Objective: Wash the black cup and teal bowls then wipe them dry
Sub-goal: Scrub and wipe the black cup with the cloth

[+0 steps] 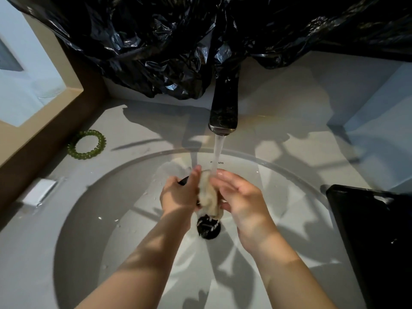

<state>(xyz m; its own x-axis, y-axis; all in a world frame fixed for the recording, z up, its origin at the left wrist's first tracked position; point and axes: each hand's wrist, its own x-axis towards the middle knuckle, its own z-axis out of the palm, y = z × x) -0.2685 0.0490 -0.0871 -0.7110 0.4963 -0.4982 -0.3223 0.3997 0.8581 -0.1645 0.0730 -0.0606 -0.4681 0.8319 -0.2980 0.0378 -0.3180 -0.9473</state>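
Observation:
Over the white sink basin [93, 219] both hands meet under the running water [217, 152]. My left hand [178, 196] grips a black cup [184, 181], of which only a dark sliver shows past the knuckles. A cream cloth [208, 195] lies between the two hands, against the cup and soaked by the stream. My right hand [242, 197] presses on the cloth from the right, its fingers nearly straight. No teal bowl is in view.
The dark faucet [224, 108] juts out above the hands, with the black drain [208, 228] just below them. Crumpled black plastic [178, 41] hangs behind. A green coil hair tie [88, 144] lies on the left counter, and a black box-like object [370, 230] stands on the right.

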